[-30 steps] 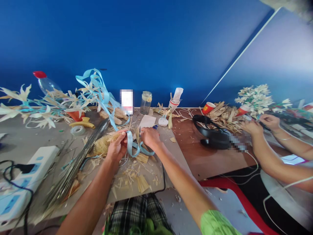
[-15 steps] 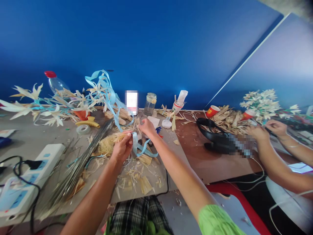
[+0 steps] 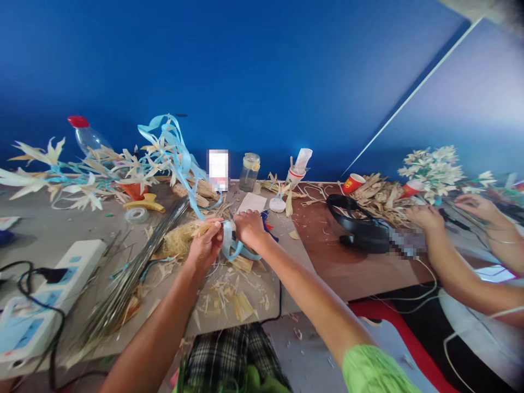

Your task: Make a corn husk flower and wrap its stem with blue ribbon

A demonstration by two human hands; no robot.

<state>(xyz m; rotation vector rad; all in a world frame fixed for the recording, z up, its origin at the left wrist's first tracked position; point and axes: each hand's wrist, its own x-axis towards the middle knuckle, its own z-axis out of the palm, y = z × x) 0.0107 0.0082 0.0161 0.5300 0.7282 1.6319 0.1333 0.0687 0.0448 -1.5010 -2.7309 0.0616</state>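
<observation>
My left hand [image 3: 207, 240] is closed in a pinch on a light-blue ribbon [image 3: 227, 248], whose band hangs in a loop beside the fingertips. The same blue ribbon rises behind the hand toward dried, pale husk flowers [image 3: 158, 155]. Just right of it, my right hand [image 3: 249, 226] has its fingers curled in, low over the table near the ribbon. A small dark thing shows by its fingertips; what the fingers hold is hidden. A tuft of pale fibre [image 3: 176, 240] lies next to my left hand.
Thin wires [image 3: 135, 262] lie in a bundle at left, near a white power strip [image 3: 69, 295] and tape roll [image 3: 136, 215]. A glass jar [image 3: 249, 172] and paper cup [image 3: 295, 177] stand at the back. At right are a black headset [image 3: 360, 229] and another person's hands [image 3: 428, 218].
My right hand has moved down, closer to the ribbon, with its fingers now curled in over the dark thing. My left hand keeps its pinch. The other person's hands have shifted apart.
</observation>
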